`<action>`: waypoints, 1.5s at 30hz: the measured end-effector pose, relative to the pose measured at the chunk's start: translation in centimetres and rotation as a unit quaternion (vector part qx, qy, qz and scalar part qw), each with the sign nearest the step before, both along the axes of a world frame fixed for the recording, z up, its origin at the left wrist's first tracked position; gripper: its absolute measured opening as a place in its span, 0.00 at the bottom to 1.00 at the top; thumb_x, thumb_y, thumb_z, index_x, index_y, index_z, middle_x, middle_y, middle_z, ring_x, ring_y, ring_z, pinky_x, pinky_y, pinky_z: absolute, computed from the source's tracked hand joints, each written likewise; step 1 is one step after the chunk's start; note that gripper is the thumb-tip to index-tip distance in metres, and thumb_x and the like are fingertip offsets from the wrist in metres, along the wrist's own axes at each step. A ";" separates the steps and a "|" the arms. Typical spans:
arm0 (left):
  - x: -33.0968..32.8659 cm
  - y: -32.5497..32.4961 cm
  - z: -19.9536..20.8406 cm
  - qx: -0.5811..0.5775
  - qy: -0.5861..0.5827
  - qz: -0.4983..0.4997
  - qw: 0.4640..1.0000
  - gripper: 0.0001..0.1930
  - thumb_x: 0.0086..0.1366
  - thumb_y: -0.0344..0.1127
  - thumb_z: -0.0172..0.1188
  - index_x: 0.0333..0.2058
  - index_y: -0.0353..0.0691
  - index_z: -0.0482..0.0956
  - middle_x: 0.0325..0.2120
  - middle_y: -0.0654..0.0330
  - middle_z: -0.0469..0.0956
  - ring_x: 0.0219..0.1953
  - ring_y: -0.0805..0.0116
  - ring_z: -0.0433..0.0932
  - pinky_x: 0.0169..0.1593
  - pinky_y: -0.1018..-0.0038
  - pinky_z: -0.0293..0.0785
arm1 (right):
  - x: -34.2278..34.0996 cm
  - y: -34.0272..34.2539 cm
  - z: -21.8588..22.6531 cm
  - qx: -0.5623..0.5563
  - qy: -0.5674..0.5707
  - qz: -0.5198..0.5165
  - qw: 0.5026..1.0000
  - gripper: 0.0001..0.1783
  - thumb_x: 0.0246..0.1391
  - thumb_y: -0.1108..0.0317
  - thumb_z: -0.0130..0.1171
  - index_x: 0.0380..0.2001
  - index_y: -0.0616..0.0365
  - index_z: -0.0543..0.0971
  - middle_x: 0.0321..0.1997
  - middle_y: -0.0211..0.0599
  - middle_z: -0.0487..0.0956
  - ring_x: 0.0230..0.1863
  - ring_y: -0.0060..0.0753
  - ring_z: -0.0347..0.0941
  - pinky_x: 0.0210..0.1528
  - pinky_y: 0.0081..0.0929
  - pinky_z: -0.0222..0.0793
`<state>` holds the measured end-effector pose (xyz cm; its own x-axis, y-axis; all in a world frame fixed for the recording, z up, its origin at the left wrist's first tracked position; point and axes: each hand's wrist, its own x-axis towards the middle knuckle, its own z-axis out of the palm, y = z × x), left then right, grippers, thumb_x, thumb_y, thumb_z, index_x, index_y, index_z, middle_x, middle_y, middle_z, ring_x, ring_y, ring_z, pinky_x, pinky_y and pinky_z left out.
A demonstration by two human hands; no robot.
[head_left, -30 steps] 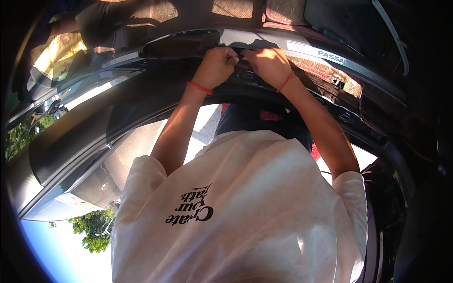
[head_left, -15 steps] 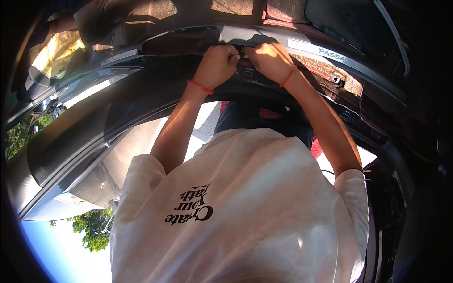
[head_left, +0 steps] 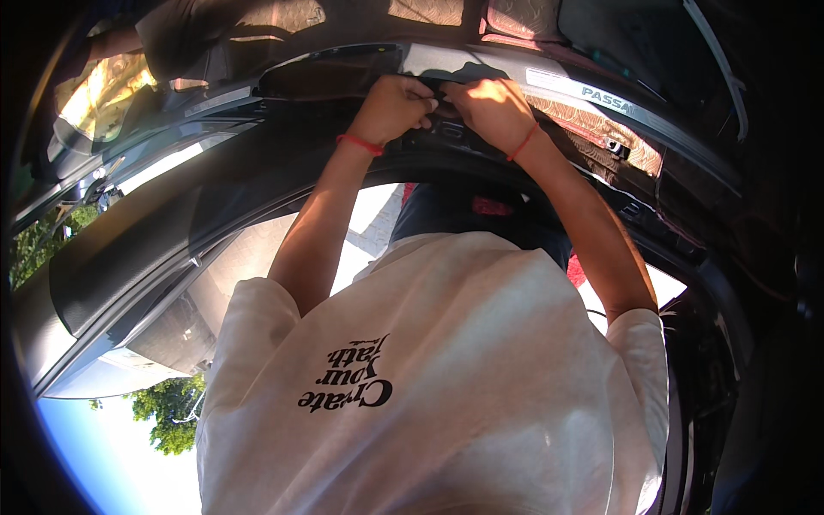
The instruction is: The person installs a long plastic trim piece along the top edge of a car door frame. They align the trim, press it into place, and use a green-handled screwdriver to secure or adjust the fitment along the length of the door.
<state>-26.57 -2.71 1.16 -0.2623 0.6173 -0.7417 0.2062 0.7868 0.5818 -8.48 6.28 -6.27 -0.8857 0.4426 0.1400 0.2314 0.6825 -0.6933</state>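
Observation:
My left hand (head_left: 395,109) is at the edge of a car's door sill (head_left: 468,60), its fingers curled and pressed together. What they pinch, if anything, is too small to make out. Close beside it, my right hand (head_left: 495,107) bends over the same edge with thumb and fingertips drawn together. Its fingertips meet something dark that I cannot make out. Just beyond both hands runs a light grey sill strip. To its left is a long dark trim piece (head_left: 330,73), and to its right a pale sill plate (head_left: 592,93) with lettering.
Patterned brown floor covering (head_left: 519,19) lies inside the car. The open door with its dark padded panel (head_left: 129,249) stands on my left. A small dark clip-like part (head_left: 616,148) sits by the sill on the right. My legs are below the hands.
My left hand has shifted slightly to the left and turned, so more of its curled fingers shows. The right hand has stayed almost in place at the sill edge.

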 end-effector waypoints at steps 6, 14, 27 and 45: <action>-0.1 0.4 0.0 -0.019 0.002 0.015 1.000 0.16 0.62 0.32 0.71 0.45 0.25 0.84 0.31 0.55 0.85 0.30 0.70 0.84 0.36 0.76 0.80 | 0.0 0.2 0.1 0.003 -0.016 0.003 1.000 0.12 0.60 0.64 0.61 0.46 0.46 0.84 0.25 0.40 0.83 0.27 0.48 0.82 0.29 0.44 0.76; 0.1 0.9 -0.1 -0.043 0.021 0.044 0.998 0.15 0.61 0.31 0.71 0.43 0.26 0.85 0.30 0.55 0.85 0.27 0.72 0.82 0.33 0.76 0.77 | 0.0 0.3 0.1 -0.001 -0.016 0.005 1.000 0.09 0.58 0.64 0.61 0.42 0.48 0.83 0.24 0.40 0.82 0.28 0.47 0.83 0.30 0.44 0.77; 0.2 0.4 -0.1 0.010 0.077 -0.020 0.997 0.09 0.59 0.33 0.67 0.31 0.32 0.88 0.23 0.64 0.80 0.27 0.76 0.75 0.32 0.77 0.68 | 0.4 0.3 -0.4 0.005 -0.029 0.018 0.999 0.10 0.58 0.64 0.62 0.43 0.46 0.85 0.25 0.41 0.84 0.32 0.46 0.84 0.36 0.41 0.80; 0.4 1.0 -0.1 -0.014 0.063 0.047 0.997 0.14 0.56 0.38 0.65 0.24 0.29 0.83 0.21 0.64 0.77 0.26 0.75 0.71 0.31 0.74 0.65 | 0.4 -0.8 -1.1 0.050 -0.074 0.013 0.996 0.16 0.59 0.66 0.57 0.51 0.45 0.81 0.28 0.37 0.85 0.31 0.44 0.85 0.35 0.40 0.80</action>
